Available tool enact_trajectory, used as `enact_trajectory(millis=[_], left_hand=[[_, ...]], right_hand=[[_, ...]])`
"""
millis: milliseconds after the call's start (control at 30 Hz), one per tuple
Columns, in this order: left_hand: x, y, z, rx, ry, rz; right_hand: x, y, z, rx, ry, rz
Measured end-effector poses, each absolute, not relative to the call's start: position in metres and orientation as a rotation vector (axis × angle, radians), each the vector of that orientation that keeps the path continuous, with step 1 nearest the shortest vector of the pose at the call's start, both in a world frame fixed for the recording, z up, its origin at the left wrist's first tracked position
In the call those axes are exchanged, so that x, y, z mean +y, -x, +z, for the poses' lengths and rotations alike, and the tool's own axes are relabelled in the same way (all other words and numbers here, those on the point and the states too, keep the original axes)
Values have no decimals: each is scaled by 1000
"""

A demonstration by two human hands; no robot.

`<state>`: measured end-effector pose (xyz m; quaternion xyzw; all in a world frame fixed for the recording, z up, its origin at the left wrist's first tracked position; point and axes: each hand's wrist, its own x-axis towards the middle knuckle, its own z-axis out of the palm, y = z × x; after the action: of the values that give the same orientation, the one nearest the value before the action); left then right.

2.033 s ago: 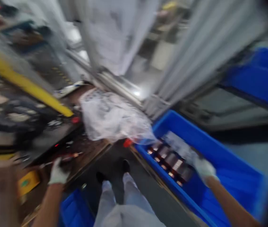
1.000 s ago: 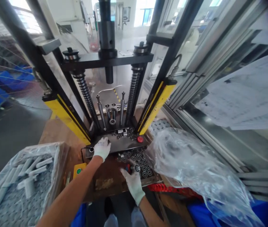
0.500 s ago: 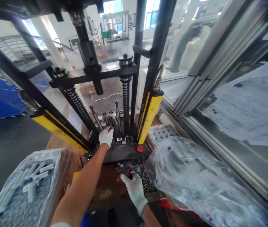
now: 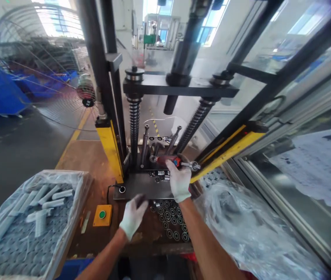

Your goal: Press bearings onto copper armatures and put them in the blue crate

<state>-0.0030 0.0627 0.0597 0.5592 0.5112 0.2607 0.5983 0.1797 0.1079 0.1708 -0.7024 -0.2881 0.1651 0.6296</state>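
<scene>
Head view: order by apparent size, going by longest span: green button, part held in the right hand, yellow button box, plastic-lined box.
1. Plastic-lined box
2. Held part, partly covered by the right hand
3. Yellow button box
4. Green button

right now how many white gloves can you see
2: one on the left hand, between the green button and the metal rings; one on the right hand, holding the red part. Others may be hidden.
</scene>
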Motion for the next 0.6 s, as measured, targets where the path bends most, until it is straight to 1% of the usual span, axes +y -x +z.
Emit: enact_trajectory(millis=[133, 233, 300, 433, 533, 600], left_hand=[[8, 96, 23, 1424, -1548, 462], [1, 138, 12, 1699, -1793, 404], [4, 150, 10, 1816, -1901, 347], [8, 152, 9, 1832, -1941, 290], [6, 151, 7, 1865, -1892, 269], [6, 151, 6, 1875, -1875, 280]], right_hand=[[122, -178, 155, -639, 1605, 351], [131, -179, 167, -759, 1810, 283], [141, -182, 182, -879, 2031, 293], [173, -185, 210, -1116, 2434, 419], [198, -184, 218, -1246, 2580, 447], [210, -185, 219, -1295, 2591, 493]])
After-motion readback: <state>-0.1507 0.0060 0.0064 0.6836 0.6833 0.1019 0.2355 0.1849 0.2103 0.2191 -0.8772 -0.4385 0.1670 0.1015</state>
